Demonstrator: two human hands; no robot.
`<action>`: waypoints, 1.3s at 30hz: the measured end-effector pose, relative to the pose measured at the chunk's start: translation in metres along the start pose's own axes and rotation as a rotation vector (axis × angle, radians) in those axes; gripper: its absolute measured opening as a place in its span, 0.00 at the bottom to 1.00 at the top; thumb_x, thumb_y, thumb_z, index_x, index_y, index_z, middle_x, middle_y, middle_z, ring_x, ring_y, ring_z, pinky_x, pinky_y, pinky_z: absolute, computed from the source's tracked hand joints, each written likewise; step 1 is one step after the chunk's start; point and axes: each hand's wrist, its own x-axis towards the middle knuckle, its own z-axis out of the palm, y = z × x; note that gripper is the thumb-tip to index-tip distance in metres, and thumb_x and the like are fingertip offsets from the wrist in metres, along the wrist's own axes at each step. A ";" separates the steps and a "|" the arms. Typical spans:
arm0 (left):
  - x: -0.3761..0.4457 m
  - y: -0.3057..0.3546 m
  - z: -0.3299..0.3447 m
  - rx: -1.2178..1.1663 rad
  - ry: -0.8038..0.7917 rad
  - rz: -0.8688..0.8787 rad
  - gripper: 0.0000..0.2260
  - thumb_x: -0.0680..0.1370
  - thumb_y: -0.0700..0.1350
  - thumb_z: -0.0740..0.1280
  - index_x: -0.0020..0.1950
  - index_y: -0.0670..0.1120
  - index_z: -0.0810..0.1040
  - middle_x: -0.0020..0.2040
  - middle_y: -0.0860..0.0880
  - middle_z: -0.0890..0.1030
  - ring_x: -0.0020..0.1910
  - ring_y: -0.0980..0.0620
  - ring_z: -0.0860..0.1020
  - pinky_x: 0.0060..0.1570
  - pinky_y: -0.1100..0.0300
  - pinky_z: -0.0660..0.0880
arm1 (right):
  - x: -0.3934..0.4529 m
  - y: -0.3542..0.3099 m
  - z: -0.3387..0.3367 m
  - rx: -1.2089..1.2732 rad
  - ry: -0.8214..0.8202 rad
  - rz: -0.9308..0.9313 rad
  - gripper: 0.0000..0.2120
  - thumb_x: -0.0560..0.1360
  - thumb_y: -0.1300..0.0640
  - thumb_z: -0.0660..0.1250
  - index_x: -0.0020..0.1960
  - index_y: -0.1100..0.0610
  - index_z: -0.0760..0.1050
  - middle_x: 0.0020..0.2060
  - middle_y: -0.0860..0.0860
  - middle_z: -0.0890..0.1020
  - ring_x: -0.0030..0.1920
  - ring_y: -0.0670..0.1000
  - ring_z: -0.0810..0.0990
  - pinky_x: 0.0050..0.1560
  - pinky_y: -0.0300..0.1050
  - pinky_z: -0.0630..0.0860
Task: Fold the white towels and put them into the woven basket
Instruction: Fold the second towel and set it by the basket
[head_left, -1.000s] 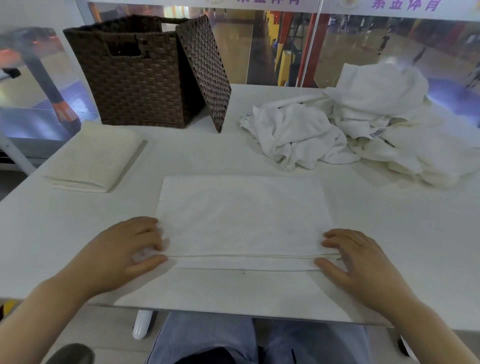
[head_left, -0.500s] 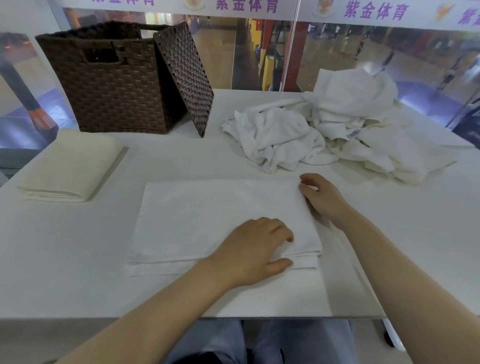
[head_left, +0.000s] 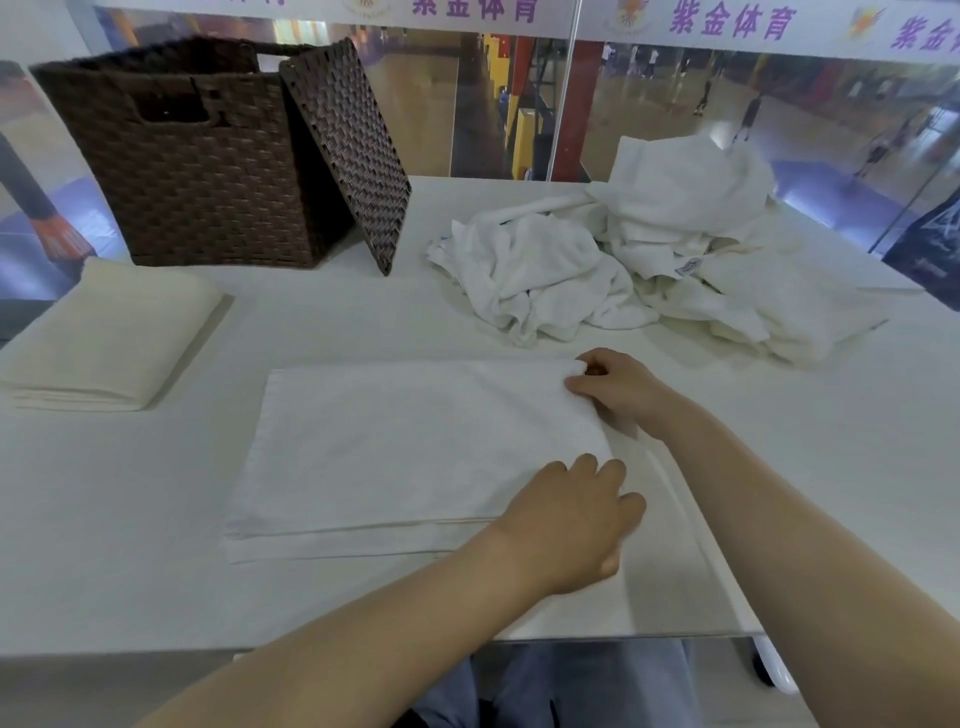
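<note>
A white towel (head_left: 415, 447), folded into a flat rectangle, lies on the white table (head_left: 104, 561) in front of me. My right hand (head_left: 618, 389) pinches its far right corner between thumb and fingers. My left hand (head_left: 571, 514) reaches across and rests on the near right corner, fingers curled over the edge. A dark brown woven basket (head_left: 208, 171) stands at the back left, its interior hidden. A heap of crumpled white towels (head_left: 649, 260) lies at the back right.
The basket's woven lid (head_left: 353, 145) leans against its right side. A folded cream towel (head_left: 109, 343) lies at the left, in front of the basket. A glass wall runs behind the table. The table's near edge is just above my knees.
My left hand moved from the towel's left side across to its near right corner. My right hand went from the near right edge up to the far right corner and closed on it.
</note>
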 end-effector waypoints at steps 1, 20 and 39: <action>0.000 0.001 -0.002 -0.008 0.007 -0.012 0.15 0.74 0.51 0.66 0.57 0.45 0.75 0.50 0.45 0.75 0.42 0.46 0.73 0.30 0.57 0.61 | 0.001 -0.001 0.000 -0.005 0.002 -0.003 0.11 0.76 0.54 0.69 0.57 0.54 0.75 0.50 0.49 0.79 0.50 0.50 0.78 0.46 0.42 0.74; -0.076 -0.039 -0.076 -0.420 0.419 -0.574 0.04 0.77 0.49 0.62 0.50 0.54 0.68 0.43 0.56 0.71 0.32 0.55 0.73 0.31 0.57 0.73 | -0.006 -0.151 0.001 -0.084 0.095 -0.239 0.11 0.71 0.56 0.72 0.52 0.57 0.77 0.35 0.52 0.78 0.30 0.49 0.74 0.28 0.41 0.71; -0.232 -0.108 -0.060 -0.709 0.325 -1.188 0.05 0.77 0.47 0.64 0.45 0.55 0.70 0.37 0.50 0.77 0.30 0.58 0.72 0.32 0.65 0.69 | -0.001 -0.251 0.218 -0.569 -0.119 -0.506 0.12 0.74 0.59 0.64 0.57 0.57 0.74 0.54 0.54 0.78 0.49 0.54 0.76 0.40 0.43 0.69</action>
